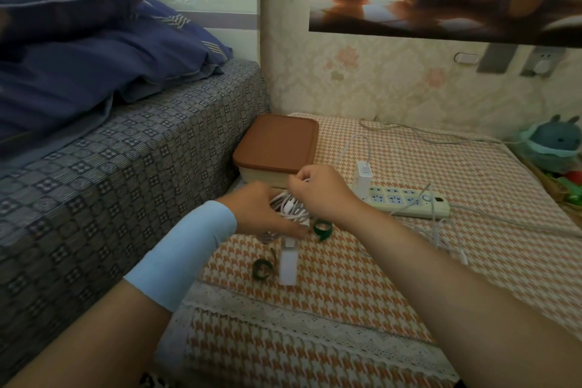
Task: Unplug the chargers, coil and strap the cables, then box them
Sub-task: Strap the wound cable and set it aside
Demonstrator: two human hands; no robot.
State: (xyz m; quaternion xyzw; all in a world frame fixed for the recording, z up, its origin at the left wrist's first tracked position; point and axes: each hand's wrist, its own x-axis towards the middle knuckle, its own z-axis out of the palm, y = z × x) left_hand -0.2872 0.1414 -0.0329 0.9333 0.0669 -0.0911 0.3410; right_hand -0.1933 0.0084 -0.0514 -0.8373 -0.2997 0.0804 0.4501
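- The unplugged charger, a white block, sits on the cloth-covered desk just below the hands. Its lead runs up into the bundle. It looks rigid and the heaviest part of the set, so it will likely swing and tug if it is lifted by the cord alone. Better to support its body.
- A green strap lies curled just beside the charger. It looks light and floppy, and is easiest to pinch by a free end.
- The left grip, a bare hand with a blue sleeve at the wrist, is curled around the coiled cable from below and holds the loops together.
- The right grip pinches the top of the same coil. The cord looks thin, smooth and springy, so the loops will probably spread if both hands let go. One hand should stay closed across all the loops while the strap goes on.
- A second strap lies near the right wrist.
- Further back, another charger stands plugged into the power strip. Take it by the block, not by its lead.
- The box sits against the bed with its brown lid on.
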